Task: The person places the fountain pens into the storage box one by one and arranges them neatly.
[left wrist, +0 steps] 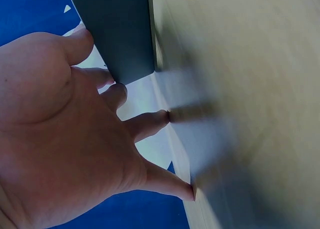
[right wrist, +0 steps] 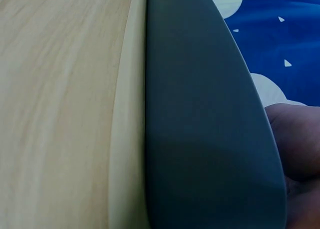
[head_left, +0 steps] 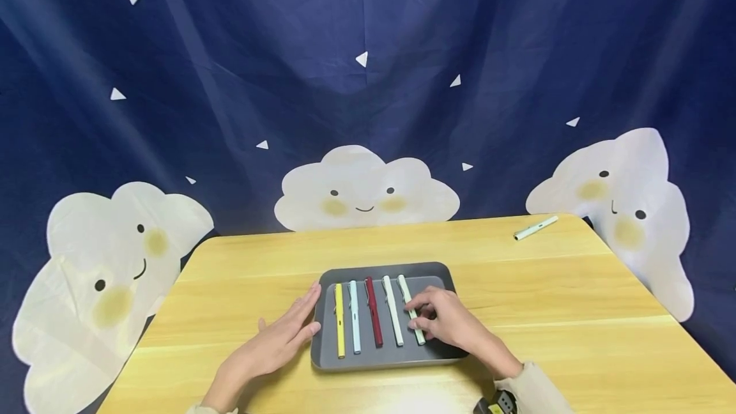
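Note:
Five-sided by nothing but its own low rim, a dark grey tray (head_left: 379, 361) holds several clip pens side by side. From left to right lie a yellow pen (head_left: 340, 328), a light blue pen (head_left: 354, 321), a dark red pen (head_left: 374, 315), a white pen (head_left: 393, 315) and a pale green pen (head_left: 403, 287). My right hand (head_left: 448, 318) pinches the pale green pen near its middle, partly covering it. With fingers straight, my left hand (head_left: 278, 340) rests against the tray's left rim; the left wrist view shows its fingers spread beside the tray wall (left wrist: 120, 34).
Another pale green pen (head_left: 536, 228) lies at the table's back right corner. The wooden table (head_left: 247, 273) extends around the tray. Behind it hangs a dark blue curtain (head_left: 322, 94) with clouds and white triangles. A dark device (head_left: 497, 403) sits at the right wrist.

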Tool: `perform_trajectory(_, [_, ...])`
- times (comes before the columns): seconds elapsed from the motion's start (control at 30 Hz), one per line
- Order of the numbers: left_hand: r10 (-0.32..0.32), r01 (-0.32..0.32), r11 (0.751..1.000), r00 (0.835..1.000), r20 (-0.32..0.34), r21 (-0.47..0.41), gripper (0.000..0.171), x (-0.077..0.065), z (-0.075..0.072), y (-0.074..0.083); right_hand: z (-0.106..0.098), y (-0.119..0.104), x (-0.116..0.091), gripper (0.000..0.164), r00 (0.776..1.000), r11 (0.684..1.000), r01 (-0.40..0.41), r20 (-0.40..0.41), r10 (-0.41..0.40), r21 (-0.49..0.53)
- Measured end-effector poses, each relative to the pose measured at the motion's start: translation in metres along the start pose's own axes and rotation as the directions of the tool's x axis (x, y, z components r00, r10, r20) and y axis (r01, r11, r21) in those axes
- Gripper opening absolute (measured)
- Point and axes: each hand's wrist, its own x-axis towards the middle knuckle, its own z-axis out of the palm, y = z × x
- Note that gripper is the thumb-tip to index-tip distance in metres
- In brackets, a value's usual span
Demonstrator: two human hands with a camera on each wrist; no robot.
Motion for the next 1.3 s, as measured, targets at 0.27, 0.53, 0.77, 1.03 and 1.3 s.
perform_trajectory(0.27, [-0.004,0.004,1.000,1.000,0.000,0.002,0.068,0.000,0.000,-0.001,-0.008,-0.003,0.000,0.019,1.000,0.999,0.026,0.002,-0.026,0.044])
perform_trajectory(0.53, [0.005,-0.004,1.000,1.000,-0.010,0.006,0.068,0.000,-0.002,0.000,-0.028,-0.001,0.001,0.019,0.993,0.995,0.094,-0.066,-0.096,-0.029])
perform_trajectory(0.77, [0.012,-0.011,1.000,1.000,-0.005,0.005,0.067,-0.001,-0.003,0.001,-0.046,0.007,-0.003,0.022,0.988,0.995,0.079,-0.125,-0.087,-0.069])
perform_trajectory(1.03, [0.007,-0.007,1.000,1.000,-0.009,-0.015,0.067,0.000,0.000,0.001,-0.068,0.008,-0.006,0.026,0.986,0.998,0.051,-0.158,-0.045,0.030])
perform_trajectory(1.3, [0.003,-0.003,1.000,1.000,-0.015,-0.012,0.067,-0.001,0.001,-0.001,-0.080,0.017,-0.012,0.032,0.959,0.994,0.087,-0.265,-0.101,-0.065])
